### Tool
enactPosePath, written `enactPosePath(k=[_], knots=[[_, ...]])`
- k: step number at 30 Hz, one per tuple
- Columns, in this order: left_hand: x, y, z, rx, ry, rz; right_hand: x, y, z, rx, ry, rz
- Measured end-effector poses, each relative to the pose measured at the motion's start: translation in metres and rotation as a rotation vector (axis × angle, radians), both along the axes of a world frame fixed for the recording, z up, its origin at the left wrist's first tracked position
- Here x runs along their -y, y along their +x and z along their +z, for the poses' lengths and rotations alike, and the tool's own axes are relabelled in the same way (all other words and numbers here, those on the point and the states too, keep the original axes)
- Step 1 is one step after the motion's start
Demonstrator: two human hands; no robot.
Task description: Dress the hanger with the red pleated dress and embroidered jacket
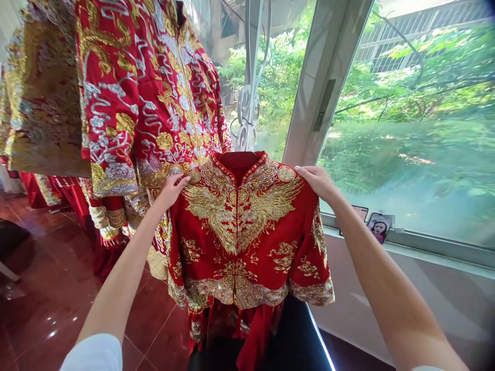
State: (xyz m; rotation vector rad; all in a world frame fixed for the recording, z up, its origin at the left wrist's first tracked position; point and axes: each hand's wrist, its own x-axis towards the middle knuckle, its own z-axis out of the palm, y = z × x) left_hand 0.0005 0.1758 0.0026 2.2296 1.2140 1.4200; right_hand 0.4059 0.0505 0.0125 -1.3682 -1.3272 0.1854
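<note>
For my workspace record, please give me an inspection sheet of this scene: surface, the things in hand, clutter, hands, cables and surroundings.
Surface: glossy red tiled floor.
Job's things: red jacket with gold embroidery, held up by its shoulders, front toward the camera.
Clutter: two small phones or cards leaning on the sill.
Grippers: left hand and right hand each grip one shoulder of the jacket.
Cables: nothing seen.
Surroundings: similar embroidered garments hang at left; large window shows green trees.
</note>
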Motion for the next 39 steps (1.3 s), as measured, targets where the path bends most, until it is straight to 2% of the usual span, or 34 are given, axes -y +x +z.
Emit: enactPosePath(k=[2,3,4,6,8,10,13,17,22,25,28,32,34,36,39], knots=[[0.014,0.007,0.000,-0.021,0.176,0.054,0.012,-0.024,-0.003,0.117,0.295,-0.260],[0.021,0.012,0.000,-0.030,0.290,0.092,0.018,-0.040,-0.006,0.134,0.399,-0.330],[0.030,0.020,0.000,-0.035,0.402,0.141,0.022,-0.058,-0.010,0.136,0.452,-0.336],[0.046,0.038,0.000,-0.065,0.558,0.220,0.025,-0.096,-0.018,0.169,0.402,-0.167],[0.058,0.059,0.000,-0.136,0.601,0.204,0.019,-0.128,-0.026,0.249,0.285,-0.003],[0.066,0.077,-0.002,-0.193,0.594,0.149,0.007,-0.148,-0.033,0.312,0.217,0.034],[0.070,0.094,-0.006,-0.154,0.553,0.181,-0.011,-0.157,-0.042,0.316,0.251,-0.028],[0.070,0.101,-0.012,-0.068,0.492,0.265,-0.016,-0.153,-0.046,0.324,0.308,-0.019],[0.069,0.103,-0.012,-0.064,0.472,0.272,-0.015,-0.154,-0.041,0.376,0.217,0.018],[0.069,0.105,-0.010,-0.066,0.463,0.285,-0.019,-0.158,-0.040,0.296,0.221,0.008],[0.070,0.109,-0.009,-0.082,0.417,0.297,-0.022,-0.165,-0.039,0.131,0.231,-0.022],[0.072,0.116,-0.008,-0.121,0.314,0.310,-0.012,-0.175,-0.043,-0.066,0.219,0.020],[0.074,0.117,-0.009,-0.125,0.279,0.314,-0.003,-0.181,-0.056,-0.120,0.215,0.034],[0.075,0.118,-0.011,-0.118,0.265,0.308,0.009,-0.187,-0.082,-0.181,0.184,0.025],[0.079,0.119,-0.020,-0.102,0.298,0.312,0.028,-0.200,-0.148,-0.294,0.041,-0.010]])
